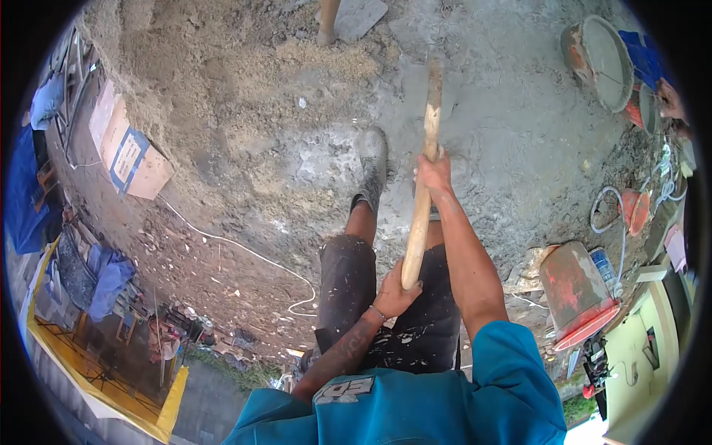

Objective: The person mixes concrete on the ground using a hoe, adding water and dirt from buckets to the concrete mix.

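A long wooden handle (420, 222) runs up from my lap over the grey wet mortar (504, 96). My left hand (397, 291), with a band at the wrist, is closed around its lower end. Higher up, my right hand (434, 172) grips the handle near its middle. The far end of the handle meets a mortar-covered blade that is hard to tell from the ground. My boot (372, 159) stands on the ground left of the handle, beside a heap of brown sand (208, 81).
Another tool's wooden shaft (328, 21) stands at the top. Mortar-stained buckets (607, 65) are at the upper right, near another person's hand (671, 102). An upturned bucket (575, 289) lies at right. A cardboard box (141, 165) and a white cord (245, 252) are at left.
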{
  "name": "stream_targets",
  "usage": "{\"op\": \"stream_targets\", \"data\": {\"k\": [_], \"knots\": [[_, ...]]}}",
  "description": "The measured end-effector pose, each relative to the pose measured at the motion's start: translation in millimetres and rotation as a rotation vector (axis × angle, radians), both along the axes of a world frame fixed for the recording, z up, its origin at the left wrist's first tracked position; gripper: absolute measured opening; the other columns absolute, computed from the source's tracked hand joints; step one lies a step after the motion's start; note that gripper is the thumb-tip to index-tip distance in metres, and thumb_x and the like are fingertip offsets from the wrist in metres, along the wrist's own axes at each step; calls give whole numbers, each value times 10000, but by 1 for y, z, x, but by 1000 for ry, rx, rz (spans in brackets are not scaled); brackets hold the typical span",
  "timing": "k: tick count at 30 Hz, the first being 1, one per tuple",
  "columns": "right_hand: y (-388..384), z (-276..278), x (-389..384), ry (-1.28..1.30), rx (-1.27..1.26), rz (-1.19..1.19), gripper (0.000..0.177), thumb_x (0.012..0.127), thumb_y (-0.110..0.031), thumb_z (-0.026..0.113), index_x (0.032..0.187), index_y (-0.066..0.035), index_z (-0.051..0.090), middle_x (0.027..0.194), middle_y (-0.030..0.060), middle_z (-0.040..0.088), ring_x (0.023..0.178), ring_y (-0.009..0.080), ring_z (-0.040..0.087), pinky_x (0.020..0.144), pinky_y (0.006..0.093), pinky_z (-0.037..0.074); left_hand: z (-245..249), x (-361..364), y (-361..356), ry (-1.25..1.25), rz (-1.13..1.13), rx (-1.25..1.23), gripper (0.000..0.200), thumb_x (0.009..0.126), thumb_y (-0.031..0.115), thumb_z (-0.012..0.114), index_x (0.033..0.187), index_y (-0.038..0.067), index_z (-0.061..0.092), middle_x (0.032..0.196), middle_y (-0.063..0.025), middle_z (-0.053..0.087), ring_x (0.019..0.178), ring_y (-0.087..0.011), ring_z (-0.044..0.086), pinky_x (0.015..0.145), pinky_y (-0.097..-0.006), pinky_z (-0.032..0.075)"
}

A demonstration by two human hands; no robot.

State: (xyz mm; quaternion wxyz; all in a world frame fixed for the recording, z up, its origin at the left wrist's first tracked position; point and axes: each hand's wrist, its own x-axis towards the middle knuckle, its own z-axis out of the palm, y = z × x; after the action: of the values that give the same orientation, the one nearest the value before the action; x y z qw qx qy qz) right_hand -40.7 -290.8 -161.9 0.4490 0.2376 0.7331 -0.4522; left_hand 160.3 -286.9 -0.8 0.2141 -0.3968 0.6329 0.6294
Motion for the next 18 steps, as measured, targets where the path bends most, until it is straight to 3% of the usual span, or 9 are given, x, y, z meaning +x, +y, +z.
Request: {"op": "stream_targets", "data": {"k": [1, 6, 9, 12, 15, 18], "knots": [[3, -3, -10, 47, -75, -119, 338, 790, -99, 579, 1069, -1, 415, 735, 87, 532, 535, 143, 557, 418, 294, 475, 2, -13, -4, -38, -24, -23, 370, 737, 143, 647, 1030, 8, 466, 827, -198, 571, 749, -362, 586, 670, -420, 467], [24, -23, -43, -34, -147, -23, 342, 797, -110, 595, 1037, 43, 405, 723, 96, 531, 536, 174, 575, 436, 314, 502, -38, -49, -1, -16, -309, -452, 332, 672, 123, 678, 926, 37, 482, 846, -195, 589, 771, -368, 609, 655, -441, 478], [41, -41, -18, -45, -3, 80, 358, 802, -121, 601, 1044, 49, 400, 724, 110, 534, 506, 185, 567, 423, 317, 503, -44, -42, 28, -109, -354, -474, 340, 644, 113, 689, 908, 42, 489, 834, -180, 588, 742, -360, 615, 641, -431, 490], [75, -61, 35, -11, 19, 93, 378, 804, -142, 610, 1048, 54, 397, 734, 129, 544, 487, 195, 565, 403, 320, 496, -56, 7, 67, -142, -390, -482, 342, 629, 117, 697, 896, 44, 496, 840, -176, 596, 741, -354, 619, 639, -428, 496], [125, -48, 82, -12, -10, 82, 404, 807, -159, 616, 1059, 62, 391, 743, 142, 558, 493, 203, 573, 403, 324, 498, -62, 58, 135, -177, -378, -523, 318, 634, 123, 691, 881, 41, 508, 821, -176, 604, 739, -353, 621, 644, -430, 500], [189, -57, 128, -33, 52, 220, 347, 817, -133, 603, 1052, 20, 399, 741, 111, 535, 499, 186, 553, 405, 322, 491, -62, 99, 209, -220, -287, -515, 299, 641, 134, 682, 863, 39, 506, 845, -174, 616, 742, -365, 620, 654, -425, 504]]}}
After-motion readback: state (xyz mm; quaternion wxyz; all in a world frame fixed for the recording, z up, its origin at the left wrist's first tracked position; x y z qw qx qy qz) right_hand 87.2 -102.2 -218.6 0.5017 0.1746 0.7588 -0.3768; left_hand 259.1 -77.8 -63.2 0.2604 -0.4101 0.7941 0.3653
